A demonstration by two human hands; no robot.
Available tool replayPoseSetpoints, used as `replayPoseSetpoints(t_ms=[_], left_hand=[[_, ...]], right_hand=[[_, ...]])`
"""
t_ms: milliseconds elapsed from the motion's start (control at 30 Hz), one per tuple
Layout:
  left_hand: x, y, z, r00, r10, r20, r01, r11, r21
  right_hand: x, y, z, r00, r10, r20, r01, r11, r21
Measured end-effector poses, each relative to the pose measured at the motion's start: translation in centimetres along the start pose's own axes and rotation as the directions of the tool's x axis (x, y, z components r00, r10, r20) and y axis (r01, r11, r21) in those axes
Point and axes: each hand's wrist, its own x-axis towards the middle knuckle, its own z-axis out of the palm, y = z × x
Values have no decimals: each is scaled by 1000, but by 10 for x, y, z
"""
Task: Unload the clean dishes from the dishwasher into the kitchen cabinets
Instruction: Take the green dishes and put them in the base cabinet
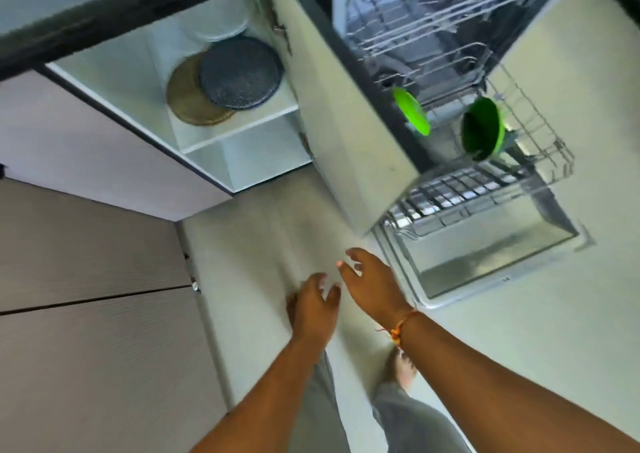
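Hands both empty, held above the floor (263,230). Left hand (315,308) and right hand (372,288): fingers loosely spread, gripping nothing. Green plate (411,111) and green bowl (483,128) stand in the pulled-out rack (540,140) of the dishwasher (485,255). Grey plate (239,73) overlaps a tan plate (183,100) on the cabinet shelf (239,125). Unloading looks partly done, with at least the two green pieces left. Upper rack too blurred to judge.

Both hands reach forward, empty, with fingers loosely spread; the left hand (317,305) is just beside the right hand (372,284), slightly lower.
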Motion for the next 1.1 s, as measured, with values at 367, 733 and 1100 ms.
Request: replayPoseSetpoints(t_ms=[367,733,1100], left_hand=[[-121,134,131,951,198,240,-227,968,102],[-33,265,206,973,46,226,-31,997,-70],[193,355,256,960,-201,193,242,945,-220]], right_hand=[[-98,100,-188,944,170,-283,-134,981,144],[-8,99,-280,902,235,-362,-131,948,288],[212,95,-332,820,569,68,-99,24,995]])
